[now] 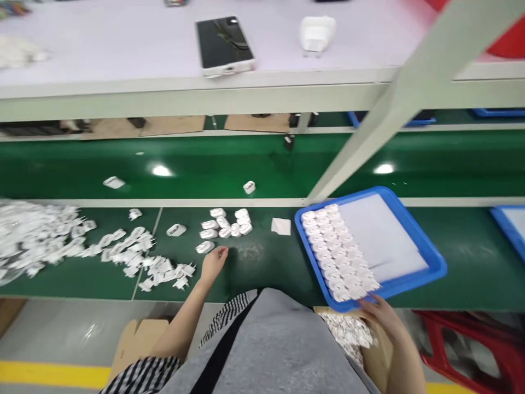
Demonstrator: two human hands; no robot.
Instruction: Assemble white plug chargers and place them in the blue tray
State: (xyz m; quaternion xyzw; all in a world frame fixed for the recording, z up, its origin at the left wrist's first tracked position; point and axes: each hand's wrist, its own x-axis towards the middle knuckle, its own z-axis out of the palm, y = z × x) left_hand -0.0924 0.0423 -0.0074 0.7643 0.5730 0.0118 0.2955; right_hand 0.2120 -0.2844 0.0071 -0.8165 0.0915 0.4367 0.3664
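Observation:
My left hand [214,264] is over the green bench with its fingers curled together, and nothing shows between the tips. Just beside it lies a white plug-adapter housing [205,247], apart from the fingers. A small cluster of similar white housings [223,222] stands behind. My right hand [381,317] grips the near rim of a blue tray [410,219], close to its lower corner. Rows of white adapter pieces [340,251] fill the tray's left side, on a white liner; the tray sits at an angle.
Loose white adapter parts [36,235] are heaped at the left. A sloping metal post [369,142] rises behind the tray. Above, a shelf [123,49] carries a phone [225,44] and a white adapter [317,34]. A red stool [463,345] stands lower right.

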